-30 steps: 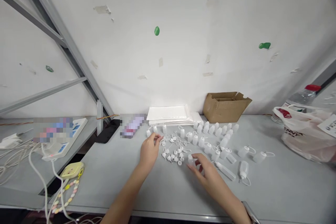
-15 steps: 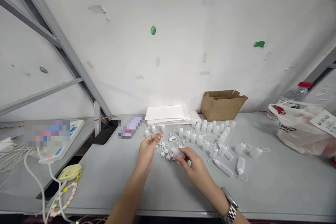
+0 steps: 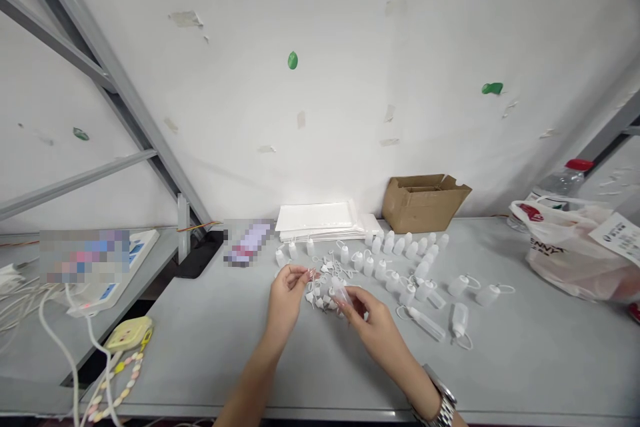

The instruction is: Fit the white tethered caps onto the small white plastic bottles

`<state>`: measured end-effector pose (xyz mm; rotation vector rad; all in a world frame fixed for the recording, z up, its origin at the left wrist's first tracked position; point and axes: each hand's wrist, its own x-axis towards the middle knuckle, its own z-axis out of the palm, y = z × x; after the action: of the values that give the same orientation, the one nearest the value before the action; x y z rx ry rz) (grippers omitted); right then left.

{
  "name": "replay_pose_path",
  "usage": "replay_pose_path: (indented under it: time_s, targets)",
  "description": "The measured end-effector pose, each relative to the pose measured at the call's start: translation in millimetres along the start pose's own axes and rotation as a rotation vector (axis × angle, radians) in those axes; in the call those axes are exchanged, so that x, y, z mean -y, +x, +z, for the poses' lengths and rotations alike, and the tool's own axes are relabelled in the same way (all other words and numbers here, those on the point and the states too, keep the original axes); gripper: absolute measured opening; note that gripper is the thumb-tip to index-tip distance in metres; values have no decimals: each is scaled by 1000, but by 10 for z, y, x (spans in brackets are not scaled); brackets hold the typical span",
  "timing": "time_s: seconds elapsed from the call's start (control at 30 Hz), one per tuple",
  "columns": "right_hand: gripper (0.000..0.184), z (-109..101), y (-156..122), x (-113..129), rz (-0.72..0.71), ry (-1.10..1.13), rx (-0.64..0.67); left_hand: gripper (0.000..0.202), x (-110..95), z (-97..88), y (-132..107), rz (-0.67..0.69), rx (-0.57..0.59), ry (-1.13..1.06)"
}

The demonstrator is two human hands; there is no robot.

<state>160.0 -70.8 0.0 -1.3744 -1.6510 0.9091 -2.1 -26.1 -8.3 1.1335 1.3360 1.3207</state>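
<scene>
My right hand [image 3: 367,315] holds a small translucent squeeze bottle [image 3: 341,291] between thumb and fingers, tilted with its top toward the left. My left hand [image 3: 289,293] is closed in a pinch at the left of that bottle, apart from it; a small whitish piece shows at the fingertips, too small to make out. Below and around both hands lies a pile of small white nozzle caps [image 3: 327,267] with looped straps, partly hidden by the fingers. Capped bottles [image 3: 369,265] stand behind and to the right, and a long one [image 3: 427,323] lies flat.
Several uncapped bottles [image 3: 399,244] stand before a cardboard box [image 3: 425,207]. A stack of white sheets [image 3: 320,219] lies by the wall. At right are a plastic bag [image 3: 570,260] and a red-capped bottle [image 3: 560,181]. A power strip [image 3: 145,243] and cables occupy the left.
My left hand has moved down and slightly right, nearer the bottle. The bottle in my right hand has tipped more upright.
</scene>
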Motion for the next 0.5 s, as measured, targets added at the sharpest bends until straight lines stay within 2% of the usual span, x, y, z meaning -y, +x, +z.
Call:
replay_pose_path:
  time_s: [0.13,0.27,0.4,0.5]
  targets:
    - [27,-20,-13,6,3,6,24,34,-30,-24,-6,-11,-11,-17]
    - [26,-22,-26,10,14,-12,37,24,-49,-30,-3,-55,-24,2]
    - [26,-15,-36,-1,22,-18,42,25,-40,-42,1,-113,-39,-79]
    - [24,10,-34,-10,15,5,32,26,-48,-38,-19,-176,9,-164]
